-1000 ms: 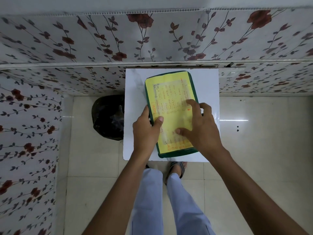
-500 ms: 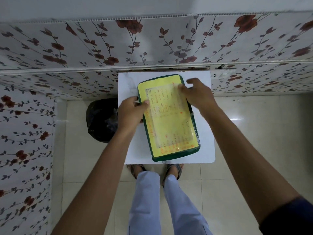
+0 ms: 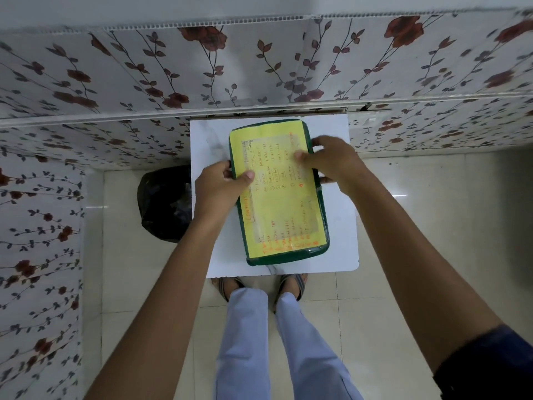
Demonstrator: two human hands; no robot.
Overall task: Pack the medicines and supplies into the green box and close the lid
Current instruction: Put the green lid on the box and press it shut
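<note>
The green box (image 3: 285,258) lies flat on a small white table (image 3: 340,226), its lid down. A yellow sheet with handwriting (image 3: 278,194) covers the lid. My left hand (image 3: 220,187) grips the box's left edge, thumb on top of the yellow sheet. My right hand (image 3: 331,161) holds the right edge near the far end, thumb resting on the lid and fingers wrapped down the side. No medicines or supplies are visible; whatever is in the box is hidden.
A black bag-lined bin (image 3: 165,203) stands on the floor left of the table. Floral-patterned walls close in at the back and left. My legs and sandalled feet (image 3: 259,287) are just below the table's near edge. Pale floor tiles lie to the right.
Both hands have moved from the near end of the lid up to its far half, each now on a side edge. The box has turned slightly on the table.
</note>
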